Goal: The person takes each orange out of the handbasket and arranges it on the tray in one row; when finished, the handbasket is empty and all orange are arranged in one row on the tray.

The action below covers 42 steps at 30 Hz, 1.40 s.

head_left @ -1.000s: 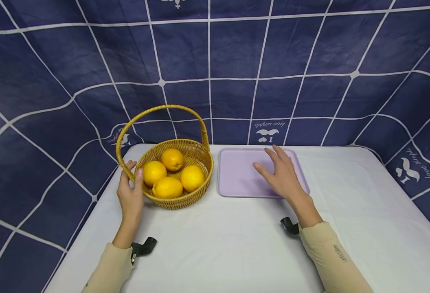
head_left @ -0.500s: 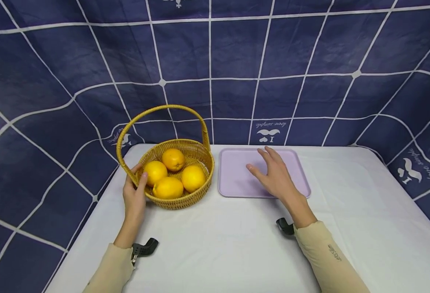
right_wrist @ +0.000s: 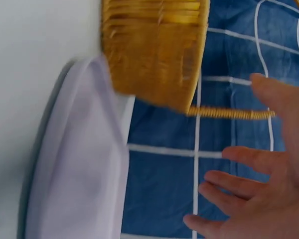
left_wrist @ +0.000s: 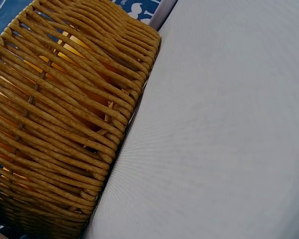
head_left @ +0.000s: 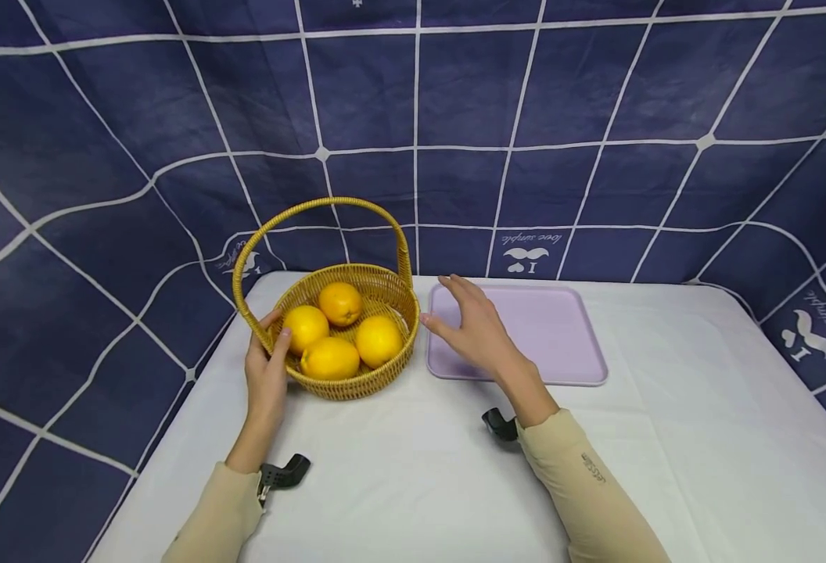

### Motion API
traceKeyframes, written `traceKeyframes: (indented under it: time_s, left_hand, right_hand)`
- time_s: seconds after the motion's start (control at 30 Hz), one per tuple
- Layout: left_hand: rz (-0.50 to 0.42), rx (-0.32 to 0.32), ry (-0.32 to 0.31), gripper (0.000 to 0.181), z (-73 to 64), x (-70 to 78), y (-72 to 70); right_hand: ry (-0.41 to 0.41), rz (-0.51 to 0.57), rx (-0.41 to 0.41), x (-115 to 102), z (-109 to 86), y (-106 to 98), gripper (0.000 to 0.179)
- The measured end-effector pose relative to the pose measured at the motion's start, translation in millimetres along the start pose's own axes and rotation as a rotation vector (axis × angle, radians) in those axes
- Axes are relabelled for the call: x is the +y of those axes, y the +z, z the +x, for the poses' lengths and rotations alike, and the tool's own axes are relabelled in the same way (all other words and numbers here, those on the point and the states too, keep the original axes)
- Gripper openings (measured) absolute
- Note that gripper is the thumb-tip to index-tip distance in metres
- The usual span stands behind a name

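A round wicker basket (head_left: 346,389) with a tall hoop handle stands at the left of the table. Several fruits lie inside: an orange (head_left: 340,303) at the back, round yellow-orange ones (head_left: 378,341) and a longer yellow one (head_left: 331,359) in front. My left hand (head_left: 268,377) grips the basket's left side at the foot of the handle, thumb over the rim. In the left wrist view the woven wall (left_wrist: 65,114) hides the fingers. My right hand (head_left: 475,332), fingers spread and holding nothing, hovers over the left part of a lilac tray (head_left: 547,336), thumb tip close to the basket's right rim.
A white cloth (head_left: 413,477) covers the table. Dark blue cloth with white lines (head_left: 469,102) hangs behind and at both sides. Black camera mounts (head_left: 500,424) stick out from both wrists.
My right hand has moved left across the tray towards the basket. My left hand has closed in on the basket's left rim. Basket, fruits and tray stay in place.
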<state>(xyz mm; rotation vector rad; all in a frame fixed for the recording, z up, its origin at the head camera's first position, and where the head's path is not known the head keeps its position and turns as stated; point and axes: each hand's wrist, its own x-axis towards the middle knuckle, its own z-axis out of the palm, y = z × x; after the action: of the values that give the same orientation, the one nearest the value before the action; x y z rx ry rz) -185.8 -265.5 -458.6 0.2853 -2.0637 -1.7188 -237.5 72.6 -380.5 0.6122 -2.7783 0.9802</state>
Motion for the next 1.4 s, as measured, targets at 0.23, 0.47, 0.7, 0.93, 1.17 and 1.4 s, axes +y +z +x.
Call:
traceKeyframes:
  time_s: [0.23,0.47,0.7,0.93,1.17,1.4]
  left_hand:
    - [-0.040,0.000,-0.001,0.048,-1.2,4.2,3.3]
    - [-0.055,-0.013,-0.005,0.047,-1.5,5.7,7.8]
    - [-0.050,0.001,0.000,0.047,-1.4,5.2,7.3]
    - [-0.043,0.005,0.000,0.047,-0.8,2.3,4.6]
    - [-0.021,0.026,0.011,0.046,0.5,-1.2,3.3]
    - [-0.013,0.024,0.008,0.047,-0.2,-1.6,3.8]
  right_hand:
    - [-0.054,-0.010,-0.051,-29,10.4,18,0.083]
    - [-0.084,0.016,-0.103,-40,14.6,27,0.084]
    - [-0.121,-0.032,-0.285,-54,28.4,33,0.089]
    - [-0.155,-0.174,-0.422,-70,43.1,44,0.093]
    - [-0.136,-0.270,-0.454,-78,46.6,56,0.094]
    - [-0.155,-0.241,-0.402,-74,44.3,58,0.087]
